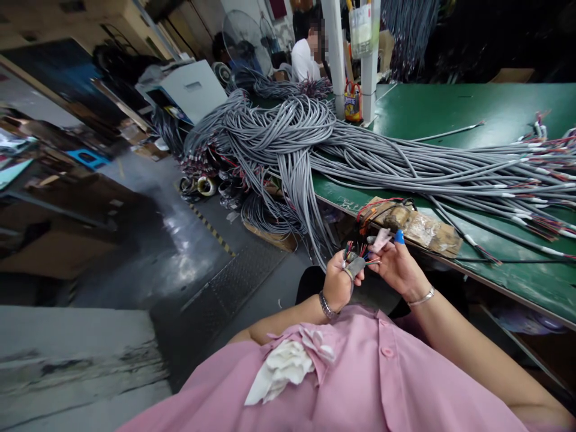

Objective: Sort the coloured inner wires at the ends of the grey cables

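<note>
My left hand [338, 281] is closed around a grey cable end [355, 267], with thin coloured wires fanning out of it. Just to the right, my right hand [400, 269] is at the wire tips, its fingers partly bent, with blue on one fingertip. A small pale pink piece [382, 240] lies against its fingers. Whether these fingers also pinch a wire is too small to tell. Beyond my hands, a taped wooden block [416, 227] with red and black leads sits on the edge of the green table [450, 111].
Long grey cables [297, 123] spread over the table and hang off its near left edge. A white post [333, 54] rises from the table. A person [303, 59] in white sits behind. Cable coils [274, 213] lie low at the left, near a white box [193, 90].
</note>
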Demonstrator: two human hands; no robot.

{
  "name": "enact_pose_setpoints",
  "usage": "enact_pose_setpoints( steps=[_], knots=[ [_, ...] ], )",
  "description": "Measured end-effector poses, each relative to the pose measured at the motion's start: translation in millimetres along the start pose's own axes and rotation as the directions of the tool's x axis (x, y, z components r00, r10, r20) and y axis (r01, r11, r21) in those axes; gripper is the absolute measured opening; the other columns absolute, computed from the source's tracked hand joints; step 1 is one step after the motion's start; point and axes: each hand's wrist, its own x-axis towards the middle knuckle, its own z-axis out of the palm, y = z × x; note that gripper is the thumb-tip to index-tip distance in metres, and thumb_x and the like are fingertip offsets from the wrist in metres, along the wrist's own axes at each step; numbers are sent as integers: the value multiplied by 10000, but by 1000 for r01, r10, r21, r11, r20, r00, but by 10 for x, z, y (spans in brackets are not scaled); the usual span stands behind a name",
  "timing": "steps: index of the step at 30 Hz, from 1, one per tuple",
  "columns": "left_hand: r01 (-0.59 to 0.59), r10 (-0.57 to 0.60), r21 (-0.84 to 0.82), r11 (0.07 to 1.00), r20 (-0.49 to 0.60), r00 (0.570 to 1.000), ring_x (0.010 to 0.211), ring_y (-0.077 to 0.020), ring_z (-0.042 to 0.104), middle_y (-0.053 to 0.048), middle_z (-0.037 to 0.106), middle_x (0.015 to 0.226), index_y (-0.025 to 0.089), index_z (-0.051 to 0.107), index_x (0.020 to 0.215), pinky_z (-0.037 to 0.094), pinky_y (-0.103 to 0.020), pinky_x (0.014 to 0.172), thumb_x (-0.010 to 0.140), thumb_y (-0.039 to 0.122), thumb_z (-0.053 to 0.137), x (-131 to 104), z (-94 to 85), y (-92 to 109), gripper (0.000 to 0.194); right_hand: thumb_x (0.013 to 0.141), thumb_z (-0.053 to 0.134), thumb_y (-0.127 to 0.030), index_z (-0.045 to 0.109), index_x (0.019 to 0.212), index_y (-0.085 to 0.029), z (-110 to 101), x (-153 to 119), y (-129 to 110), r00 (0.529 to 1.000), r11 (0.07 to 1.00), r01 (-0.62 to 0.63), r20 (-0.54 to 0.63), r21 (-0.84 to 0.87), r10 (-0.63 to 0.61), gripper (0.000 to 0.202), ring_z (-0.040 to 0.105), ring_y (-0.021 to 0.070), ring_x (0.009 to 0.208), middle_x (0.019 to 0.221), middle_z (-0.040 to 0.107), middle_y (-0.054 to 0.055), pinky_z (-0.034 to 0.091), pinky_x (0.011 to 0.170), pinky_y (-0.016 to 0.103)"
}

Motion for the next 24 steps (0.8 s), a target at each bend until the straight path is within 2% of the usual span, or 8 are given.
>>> enact_pose_setpoints(
  steps=[3,5,10,12,15,17,21,24],
  knots=[
    [10,-10,10,1000,9,1000,412,-74,453,32,557,528,175,527,725,336,-191,388,693,403,725,-32,-51,-3,303,758,591,-656,680,839,-189,-62,-85,-66,989,982,-126,59,-137,135,482,612,142,669,794,674,49,515,620,270],
    [14,-15,35,999,31,999,413,-74,458,33,555,528,175,528,728,341,-190,392,707,408,716,-47,-86,-17,300,759,639,-595,681,823,-172,-75,-135,-92,982,955,-140,85,-262,167,429,605,140,661,776,668,52,511,615,268],
    [63,-80,130,989,126,989,426,-76,486,20,570,540,165,543,721,380,-190,424,724,427,700,-59,-143,-53,305,688,786,-348,670,727,-161,12,-201,-127,997,850,-3,59,-526,40,223,534,102,587,684,638,5,450,577,236],
    [105,-157,220,970,235,959,440,-87,518,-6,602,564,153,569,715,407,-200,445,715,428,704,-64,-150,-54,307,689,778,-345,666,718,-159,57,-216,-140,997,792,37,72,-610,8,218,526,102,583,667,637,1,427,571,236],
    [157,-320,388,908,402,858,462,-108,560,-41,636,579,132,588,681,432,-210,464,691,411,721,-77,-147,-64,309,709,748,-385,647,715,-162,103,-240,-141,993,729,65,116,-681,20,245,522,105,572,642,621,-11,416,572,244],
    [170,-381,451,876,432,817,465,-112,568,-43,633,561,126,579,658,443,-213,472,686,403,722,-80,-139,-77,312,721,736,-398,632,721,-163,122,-257,-127,991,715,81,134,-695,17,257,515,102,570,645,607,-18,414,575,243],
    [178,-342,411,894,369,864,439,-99,548,-24,619,557,132,558,682,419,-200,441,723,413,685,-51,-143,-90,311,800,669,-406,637,808,-177,102,-297,-105,985,703,167,93,-691,-143,231,547,118,664,740,627,1,448,669,259],
    [179,-296,341,923,329,897,434,-98,548,-17,621,576,140,553,718,399,-191,423,756,415,652,-20,-177,-92,295,838,620,-433,649,952,-202,-20,-337,-102,971,697,193,33,-690,-236,259,584,149,800,931,650,44,471,755,290]
  ],
)
